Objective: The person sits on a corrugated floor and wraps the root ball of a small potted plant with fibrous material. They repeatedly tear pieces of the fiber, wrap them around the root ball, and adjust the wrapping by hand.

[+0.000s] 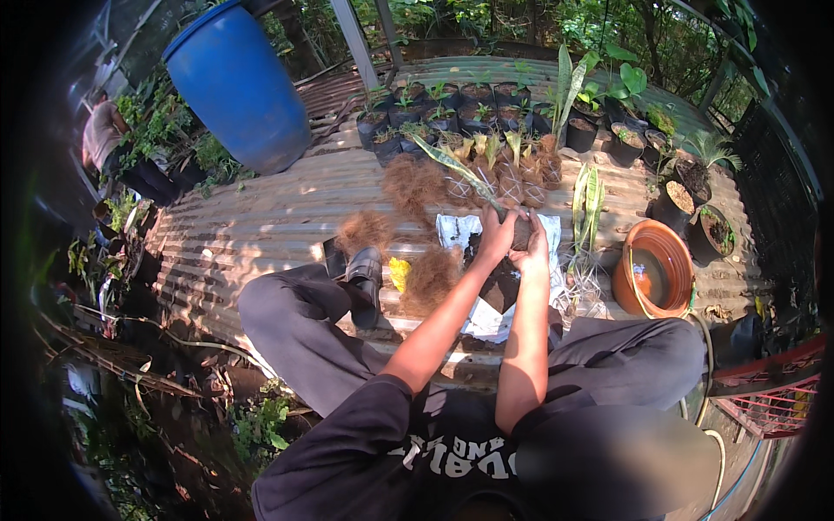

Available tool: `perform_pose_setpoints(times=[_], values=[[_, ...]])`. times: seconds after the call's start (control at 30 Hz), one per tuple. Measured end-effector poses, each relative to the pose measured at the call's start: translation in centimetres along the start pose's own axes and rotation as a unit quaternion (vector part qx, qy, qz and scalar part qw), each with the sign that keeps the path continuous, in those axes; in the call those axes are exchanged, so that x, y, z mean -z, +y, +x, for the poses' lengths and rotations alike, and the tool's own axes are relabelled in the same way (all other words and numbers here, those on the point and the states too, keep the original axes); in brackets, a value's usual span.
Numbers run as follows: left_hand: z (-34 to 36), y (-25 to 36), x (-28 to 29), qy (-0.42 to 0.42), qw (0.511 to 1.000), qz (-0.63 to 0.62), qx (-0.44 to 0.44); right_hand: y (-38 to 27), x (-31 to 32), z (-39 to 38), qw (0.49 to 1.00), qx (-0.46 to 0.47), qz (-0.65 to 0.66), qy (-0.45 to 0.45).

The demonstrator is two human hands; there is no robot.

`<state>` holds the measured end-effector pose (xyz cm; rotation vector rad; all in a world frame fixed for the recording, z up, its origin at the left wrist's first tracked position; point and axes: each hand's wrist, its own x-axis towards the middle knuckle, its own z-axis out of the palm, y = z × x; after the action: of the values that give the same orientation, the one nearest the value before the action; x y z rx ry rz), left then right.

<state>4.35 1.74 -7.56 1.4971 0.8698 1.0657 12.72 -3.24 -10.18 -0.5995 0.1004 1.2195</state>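
Both my hands are closed around a snake plant (pixel 463 174), whose long green leaf slants up to the far left. My left hand (pixel 495 236) grips it at the leaf base. My right hand (pixel 532 247) cups the dark round ball (pixel 522 231) at its lower end; whether that is soil or fibre I cannot tell. Beneath them a white sheet (pixel 493 323) lies spread, with dark soil (pixel 500 289) on it. Brown coconut fibre (pixel 431 280) is heaped beside the sheet, next to a yellow wrapper (pixel 400 273). More snake plants with bare roots (pixel 588 208) lie to the right.
An orange-brown basin (pixel 629 276) of water stands at the right, with a hose (pixel 705 347) near it. Several black-potted plants (pixel 675 207) line the far right. Tied fibre bundles (pixel 510 178) stand ahead. A blue barrel (pixel 239 87) and another person (pixel 109 130) are far left.
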Motion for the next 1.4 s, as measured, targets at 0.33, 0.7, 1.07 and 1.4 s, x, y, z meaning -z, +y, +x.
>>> perform_pose_setpoints(times=[0.33,0.7,1.07,1.4], values=[[-1.0,1.5,1.0,0.106,0.977,-0.183,-0.021,3.9,-3.8,-1.3,0.992,0.068,-0.099,0.042],[-2.0,1.2,1.6,0.101,0.981,-0.162,-0.024,4.9,-2.6,-0.5,0.992,0.048,-0.089,0.074],[-1.7,-0.5,0.7,0.096,0.987,-0.108,-0.074,4.1,-1.2,0.3,0.991,0.062,-0.101,0.057],[-0.8,-0.5,1.0,0.050,0.985,-0.139,-0.086,3.2,-0.4,0.2,0.996,0.027,-0.079,0.011]])
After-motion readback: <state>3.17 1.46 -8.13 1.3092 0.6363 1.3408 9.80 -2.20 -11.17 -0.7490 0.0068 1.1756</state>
